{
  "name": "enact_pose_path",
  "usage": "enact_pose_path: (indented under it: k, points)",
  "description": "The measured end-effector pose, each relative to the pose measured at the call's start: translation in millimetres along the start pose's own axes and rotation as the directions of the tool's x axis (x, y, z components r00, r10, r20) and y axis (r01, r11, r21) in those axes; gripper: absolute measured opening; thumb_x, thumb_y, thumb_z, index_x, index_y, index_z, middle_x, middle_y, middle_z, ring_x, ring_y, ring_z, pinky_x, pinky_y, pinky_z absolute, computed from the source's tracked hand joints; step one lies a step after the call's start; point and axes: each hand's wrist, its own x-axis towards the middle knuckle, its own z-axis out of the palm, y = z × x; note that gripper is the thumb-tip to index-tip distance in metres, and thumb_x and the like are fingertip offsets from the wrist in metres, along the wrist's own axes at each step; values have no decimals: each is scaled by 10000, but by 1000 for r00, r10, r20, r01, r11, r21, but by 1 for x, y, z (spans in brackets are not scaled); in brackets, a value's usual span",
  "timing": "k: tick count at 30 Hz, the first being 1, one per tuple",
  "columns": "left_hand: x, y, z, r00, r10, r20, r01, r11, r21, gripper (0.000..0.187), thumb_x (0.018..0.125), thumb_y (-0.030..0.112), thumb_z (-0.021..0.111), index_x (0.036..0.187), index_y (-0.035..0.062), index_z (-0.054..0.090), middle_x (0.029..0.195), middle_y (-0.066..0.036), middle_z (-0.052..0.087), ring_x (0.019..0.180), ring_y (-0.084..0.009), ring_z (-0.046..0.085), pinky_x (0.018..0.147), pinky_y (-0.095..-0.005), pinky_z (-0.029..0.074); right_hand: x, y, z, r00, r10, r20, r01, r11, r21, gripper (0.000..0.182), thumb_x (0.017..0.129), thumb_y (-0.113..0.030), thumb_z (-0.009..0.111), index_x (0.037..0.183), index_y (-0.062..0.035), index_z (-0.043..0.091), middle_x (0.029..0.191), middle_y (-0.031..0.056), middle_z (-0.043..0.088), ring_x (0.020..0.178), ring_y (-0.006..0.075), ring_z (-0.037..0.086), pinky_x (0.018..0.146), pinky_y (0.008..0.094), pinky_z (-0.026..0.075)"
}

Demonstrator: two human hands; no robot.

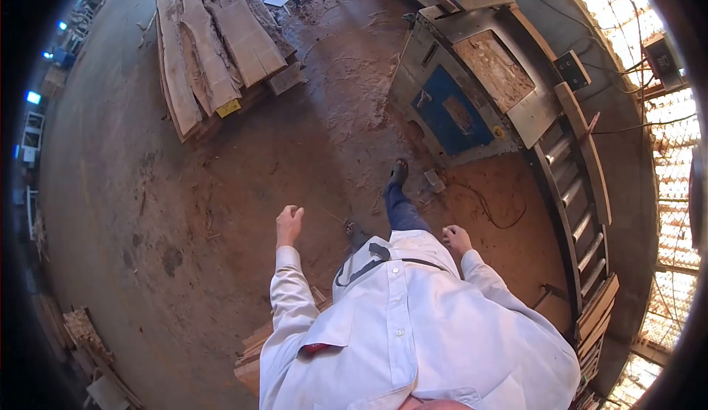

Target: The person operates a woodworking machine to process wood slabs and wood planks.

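Note:
My left hand (290, 226) hangs in the air beside my body, above the brown floor. Its fingers are loosely curled in, and nothing shows in them. On the other side, my right hand (457, 240) is near my hip, also with curled fingers and nothing visible in it. Neither hand touches a machine or a board. Closest to the right hand is the floor beside a grey machine with a blue door (451, 111). Some stacked wood pieces (254, 351) lie below my left arm, partly hidden by the sleeve.
Ahead to the left lies a stack of rough wooden slabs (221, 37). A roller conveyor (579, 226) runs along the right, beside a bright lattice wall (675, 189). A dark cable (490, 214) and a small block (434, 181) lie on the floor near my foot.

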Motion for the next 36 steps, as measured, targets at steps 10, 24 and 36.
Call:
enact_pose_path:
  k: [10,24,36]
  points:
    - [42,-74,75,947,-133,292,100,987,125,438,855,388,678,1011,-21,706,988,-206,717,940,-320,698,842,-408,542,97,-235,-59,777,-367,-512,542,803,247,209,996,-155,573,1115,-7,659,915,41,698,752,95,628,671,244,515]
    - [149,107,64,870,-390,301,372,921,119,443,903,406,622,1042,-3,720,918,-168,742,933,-333,704,816,-410,542,307,-415,-199,498,-329,-802,417,902,-110,330,998,-327,570,1077,-26,681,927,93,705,837,195,654,765,334,508]
    - [341,172,64,901,-237,364,142,953,269,464,896,392,630,1110,-14,698,1111,-219,699,1062,-337,668,907,-390,514,352,-446,-194,395,-107,-912,177,983,-39,474,1022,-440,466,997,-14,672,878,128,700,820,280,660,755,382,497]
